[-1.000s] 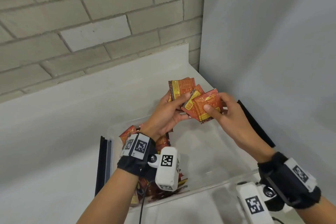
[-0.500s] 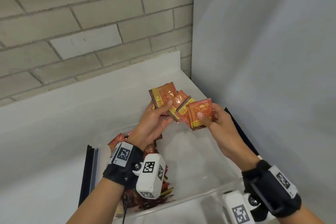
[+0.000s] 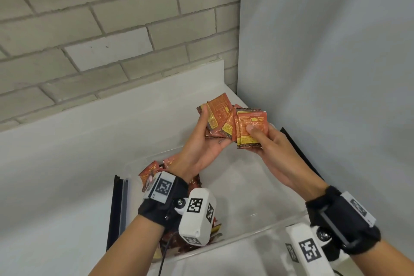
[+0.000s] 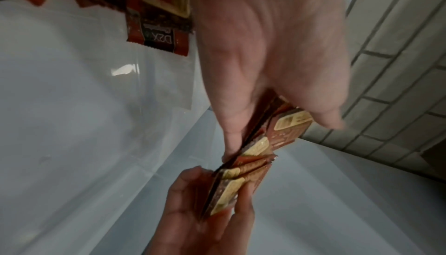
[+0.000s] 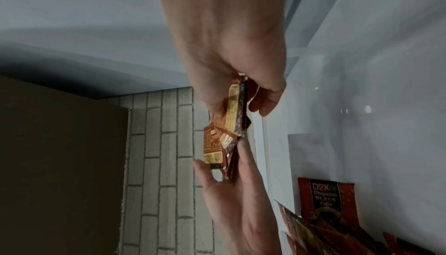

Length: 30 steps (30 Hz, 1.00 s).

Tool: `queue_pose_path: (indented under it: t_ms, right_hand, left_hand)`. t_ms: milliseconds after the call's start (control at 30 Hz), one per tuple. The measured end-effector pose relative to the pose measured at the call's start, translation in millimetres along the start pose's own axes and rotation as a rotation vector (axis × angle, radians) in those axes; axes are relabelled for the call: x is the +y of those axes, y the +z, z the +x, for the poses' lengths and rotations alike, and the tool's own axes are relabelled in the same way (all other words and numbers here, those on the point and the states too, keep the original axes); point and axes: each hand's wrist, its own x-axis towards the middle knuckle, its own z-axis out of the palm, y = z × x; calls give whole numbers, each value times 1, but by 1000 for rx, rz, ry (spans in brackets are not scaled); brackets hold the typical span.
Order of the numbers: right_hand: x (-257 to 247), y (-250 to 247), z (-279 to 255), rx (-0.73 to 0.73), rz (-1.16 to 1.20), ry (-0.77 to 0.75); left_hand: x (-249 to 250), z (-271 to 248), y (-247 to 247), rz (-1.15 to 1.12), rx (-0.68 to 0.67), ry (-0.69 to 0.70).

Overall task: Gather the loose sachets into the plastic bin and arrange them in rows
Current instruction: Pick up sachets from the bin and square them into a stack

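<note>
Both hands pinch a fan of coffee sachets (image 3: 226,123) above the plastic bin (image 3: 257,186): left hand (image 3: 201,143), right hand (image 3: 266,141). Sachets look light, slippery; grip flat faces.

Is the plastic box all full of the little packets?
No, the plastic bin has sachets in the bin only along its left side, and the rest of its floor is bare.

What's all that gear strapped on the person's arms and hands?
The hands are bare, with no gloves or sleeves. Each wrist wears a black fabric band carrying a grey plate printed with a black-and-white square code. A white boxy camera unit, also code-marked, hangs under the left wrist, with a thin black cable trailing down. The right wrist has a matching white unit.
</note>
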Motion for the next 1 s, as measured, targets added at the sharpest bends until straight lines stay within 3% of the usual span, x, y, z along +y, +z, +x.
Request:
queue_pose_path:
  t_ms: [167, 367, 567, 733, 1000]
  right_hand:
    - [-2, 2, 0, -36, 44, 2]
    - [-2, 0, -1, 8, -1, -38]
    - [-1, -2, -1, -34, 29, 4]
    - [-3, -1, -2, -39, 46, 22]
    - [-5, 4, -7, -153, 15, 33]
  left_hand:
    - [0, 3, -6, 32, 3, -3]
    - [0, 0, -8, 237, -151, 66]
    - [1, -2, -9, 391, -132, 96]
    - [4, -2, -4, 304, -94, 21]
    - [-2, -5, 2, 663, -137, -24]
